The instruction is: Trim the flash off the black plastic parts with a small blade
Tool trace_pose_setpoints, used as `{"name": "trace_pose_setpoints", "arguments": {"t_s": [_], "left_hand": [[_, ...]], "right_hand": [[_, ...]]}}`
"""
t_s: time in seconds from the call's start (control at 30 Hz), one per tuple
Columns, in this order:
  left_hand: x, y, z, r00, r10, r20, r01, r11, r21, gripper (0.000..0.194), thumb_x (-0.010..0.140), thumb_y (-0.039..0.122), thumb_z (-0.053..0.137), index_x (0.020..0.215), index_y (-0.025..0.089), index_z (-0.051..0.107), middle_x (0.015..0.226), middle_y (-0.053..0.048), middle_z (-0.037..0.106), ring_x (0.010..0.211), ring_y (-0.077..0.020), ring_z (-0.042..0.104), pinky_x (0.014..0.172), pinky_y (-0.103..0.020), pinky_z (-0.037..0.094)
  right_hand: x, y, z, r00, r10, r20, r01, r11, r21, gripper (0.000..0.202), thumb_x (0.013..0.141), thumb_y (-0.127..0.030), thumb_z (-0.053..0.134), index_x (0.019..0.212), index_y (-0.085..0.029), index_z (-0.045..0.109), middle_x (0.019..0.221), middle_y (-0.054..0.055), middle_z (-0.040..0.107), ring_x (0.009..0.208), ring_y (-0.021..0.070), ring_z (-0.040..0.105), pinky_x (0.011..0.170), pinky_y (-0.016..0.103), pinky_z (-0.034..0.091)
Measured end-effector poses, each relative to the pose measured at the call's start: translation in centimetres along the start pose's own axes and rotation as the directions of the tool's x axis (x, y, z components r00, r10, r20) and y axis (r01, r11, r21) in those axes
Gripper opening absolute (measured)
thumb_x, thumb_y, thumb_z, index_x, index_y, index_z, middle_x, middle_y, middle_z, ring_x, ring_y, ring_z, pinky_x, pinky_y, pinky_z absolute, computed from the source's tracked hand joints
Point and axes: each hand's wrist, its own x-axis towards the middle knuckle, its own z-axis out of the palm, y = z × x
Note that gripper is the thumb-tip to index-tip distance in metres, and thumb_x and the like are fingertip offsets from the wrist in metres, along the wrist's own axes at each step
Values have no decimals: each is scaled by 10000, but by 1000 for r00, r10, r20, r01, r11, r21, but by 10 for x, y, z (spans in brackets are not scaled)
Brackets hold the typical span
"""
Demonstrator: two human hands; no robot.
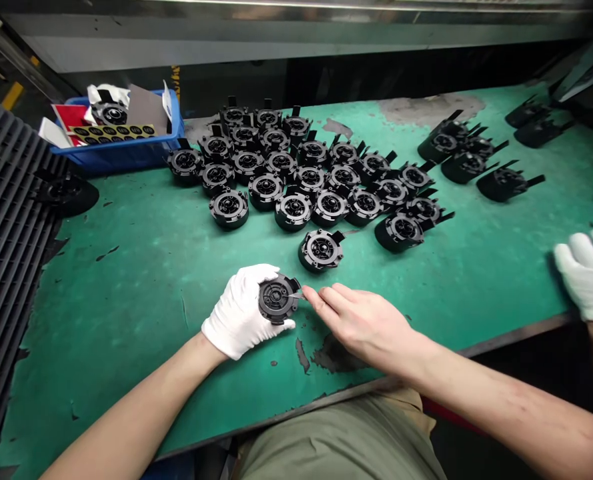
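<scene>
My left hand (241, 312), in a white glove, grips a round black part (276, 298) near the front of the green table, its ringed face turned up. My bare right hand (359, 321) pinches a small, thin pointed tool (295, 295), whose tip lies over the face of that part. Just behind my hands a single black part (321, 250) with an upright tab sits on the table.
Many similar black parts (293, 209) stand behind on the green table (151, 267). A blue bin (126, 152) and a ribbed grey panel (6, 233) are at the left. Another person's gloved hand (590, 273) rests at the right edge.
</scene>
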Motion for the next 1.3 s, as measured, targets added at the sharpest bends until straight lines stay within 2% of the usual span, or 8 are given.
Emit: {"name": "trace_pose_setpoints", "arguments": {"t_s": [0.23, 0.4, 0.5, 0.6, 0.7, 0.77, 0.93, 1.3], "left_hand": [[0, -3, -2, 1000, -7, 28, 8, 998, -64, 929, 687, 619, 937, 1380, 215, 467, 1344, -180, 634, 1236, -365, 662, 1060, -535, 566], [0, -5, -2, 1000, 1, 25, 1, 997, -80, 927, 694, 644, 922, 1380, 213, 472, 1341, -182, 639, 1216, -364, 673, 1043, -536, 571], [0, -4, -2, 1000, 3, 13, -2, 997, -72, 918, 689, 639, 927, 1370, 219, 478, 1333, -175, 641, 1208, -363, 674, 1036, -534, 575], [1, -2, -2, 1000, -2, -20, 1, 999, -53, 908, 679, 665, 924, 1344, 228, 485, 1315, -168, 637, 1198, -362, 671, 1019, -531, 585], [0, 0, -1, 999, -11, -39, 9, 998, -57, 915, 668, 690, 916, 1326, 228, 480, 1298, -169, 628, 1196, -363, 666, 1016, -532, 590], [-1, 0, -1, 1000, -13, -25, 11, 997, -82, 901, 687, 670, 914, 1332, 229, 467, 1339, -180, 611, 1239, -364, 650, 1046, -535, 580], [-2, 0, -3, 1000, -9, 24, 12, 992, -127, 849, 764, 589, 901, 1368, 230, 426, 1502, -218, 526, 1383, -371, 579, 1136, -551, 532], [-3, -2, 1, 1000, -19, 13, 21, 992, -127, 823, 762, 550, 914, 1367, 234, 454, 1422, -182, 585, 1306, -355, 625, 1099, -536, 564]], "right_hand": [[13, 47, 5, 959, -283, -1, 283, 959, 28, 420, 1013, -14, 418, 1415, -19, 538, 900, 67, 626, 770, 197, 542, 590, 337, 424], [23, 61, 1, 917, -394, -57, 398, 915, 63, 351, 1070, -71, 386, 1366, -60, 574, 895, 61, 621, 786, 183, 541, 644, 323, 432], [19, 56, 5, 951, -296, -86, 305, 943, 132, 319, 1081, -106, 404, 1351, -78, 572, 878, 51, 613, 760, 182, 530, 612, 319, 392], [9, 41, 11, 992, -91, -89, 107, 975, 193, 344, 1059, -111, 473, 1396, -112, 543, 915, 47, 627, 782, 184, 539, 613, 314, 385], [0, 23, 14, 995, 70, -72, -56, 980, 190, 398, 1020, -83, 523, 1417, -104, 532, 932, 45, 629, 783, 186, 539, 615, 316, 389], [-2, 12, 13, 991, 127, -47, -118, 978, 170, 428, 1001, -59, 520, 1428, -95, 527, 932, 46, 628, 772, 189, 536, 609, 322, 386], [-2, -2, 4, 988, 140, -61, -131, 982, 133, 491, 959, 15, 454, 1440, -67, 509, 912, 53, 628, 757, 191, 533, 601, 333, 389], [5, -15, -7, 996, 63, 55, -61, 998, -30, 539, 886, 33, 433, 1420, 38, 509, 872, 79, 609, 745, 226, 561, 573, 378, 423]]}}
